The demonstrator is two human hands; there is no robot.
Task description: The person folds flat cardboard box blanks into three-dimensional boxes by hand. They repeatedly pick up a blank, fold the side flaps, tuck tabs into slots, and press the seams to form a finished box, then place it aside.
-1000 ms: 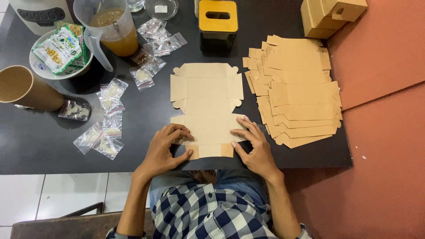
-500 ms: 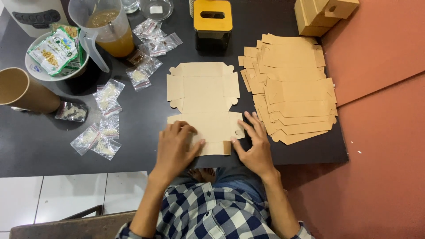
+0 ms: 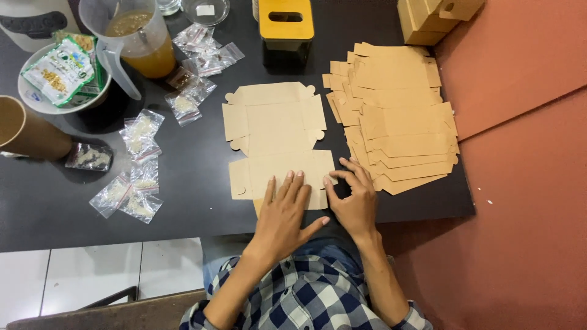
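Dark tabletop (image 3: 202,201) is seen from above, with a reddish floor to the right and white tiles below its near edge. At the middle of it a flat die-cut card blank (image 3: 275,131) is laid out, its panels and side flaps still level with the surface. The left hand (image 3: 282,215) is pressed palm-down on the near panel of the blank, fingers spread and flat, gripping nothing. The right hand (image 3: 353,198) is set at the blank's near right corner, its fingers curled and seemingly pinching a small tab there, though whether the tab is truly gripped cannot be told. Just right of the blank, a fanned stack of blanks (image 3: 394,116) is left unfolded, and a few made-up boxes (image 3: 431,15) are stacked at the far right corner. From this it is judged that the work is at an early stage for this piece: a near crease is perhaps being pressed, no wall is yet raised, and most of the pile remains to be done. To the left, small clear bags (image 3: 137,156) of grain-like contents are scattered, near a paper cup (image 3: 27,131), a bowl (image 3: 36,98) holding a green packet, and a jug (image 3: 131,36) of amber liquid. A yellow-topped box (image 3: 286,24) is stood beyond the blank.
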